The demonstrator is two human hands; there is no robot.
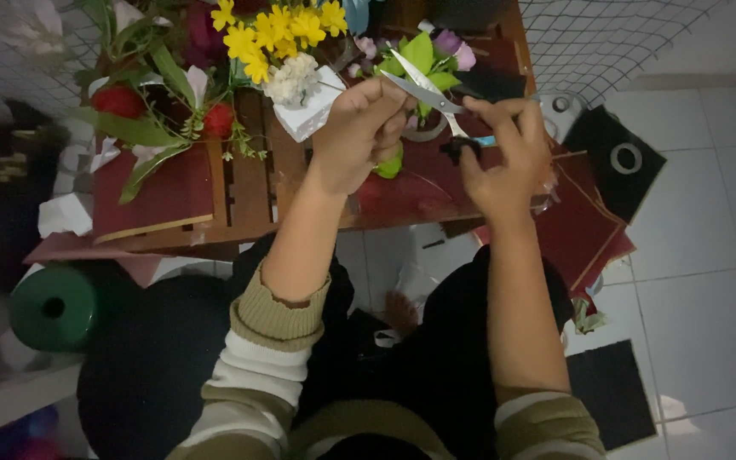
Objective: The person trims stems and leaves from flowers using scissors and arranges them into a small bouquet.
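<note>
My right hand (504, 158) grips a pair of scissors (423, 89) by its dark handles, blades open and pointing up-left. My left hand (359, 128) is closed around a green stem piece (391, 164), held right beside the blades. A small bunch with green leaves and a purple flower (436, 51) sits just behind the scissors. Both hands hover over a low brown slatted wooden table (249, 183).
Yellow flowers (278, 34), white blossoms in white wrap (300, 89) and red flowers (121, 100) with long leaves lie on the table. Dark red paper sheets (159, 192) cover parts of it. A green roll (53, 308) lies lower left. Black sheets and a tape ring (625, 158) rest on white floor tiles.
</note>
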